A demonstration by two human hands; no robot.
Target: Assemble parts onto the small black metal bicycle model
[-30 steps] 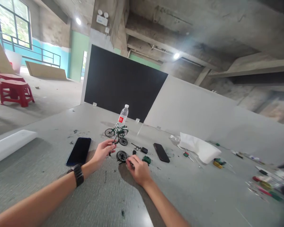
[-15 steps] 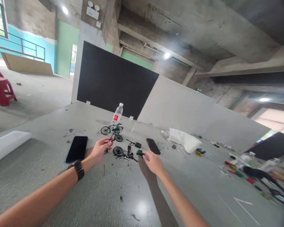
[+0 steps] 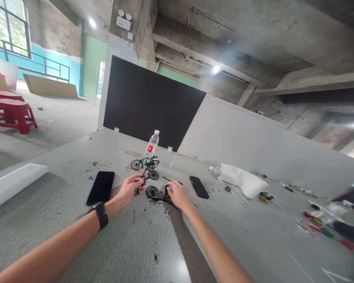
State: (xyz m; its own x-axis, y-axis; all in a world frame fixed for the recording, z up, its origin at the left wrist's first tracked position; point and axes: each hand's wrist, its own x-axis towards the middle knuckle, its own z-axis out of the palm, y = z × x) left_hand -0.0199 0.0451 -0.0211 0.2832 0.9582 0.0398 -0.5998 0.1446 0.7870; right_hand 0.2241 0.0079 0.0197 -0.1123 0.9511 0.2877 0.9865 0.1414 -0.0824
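Note:
My left hand (image 3: 131,189) is closed on a thin black wheel part (image 3: 153,175), a spoked wheel with a fork, held just off the table's middle. Fingers bent, my right hand (image 3: 177,193) is over the small black parts (image 3: 165,198); whatever its fingertips grip is too small to make out. Between the two hands a loose spoked wheel (image 3: 152,192) lies flat. Behind them a small green model bicycle (image 3: 144,162) stands in front of a clear water bottle (image 3: 153,144) with a red label.
On the grey table (image 3: 120,247) a dark phone (image 3: 100,187) lies left and another phone (image 3: 198,186) right. A white tray (image 3: 17,184) is at far left. White padding (image 3: 242,181), screwdrivers (image 3: 264,198) and further tools lie right. A black panel (image 3: 153,102) stands behind.
My right hand has moved left, from the small green part onto the black parts. The view has turned slightly left. My left hand keeps its hold on the wheel part.

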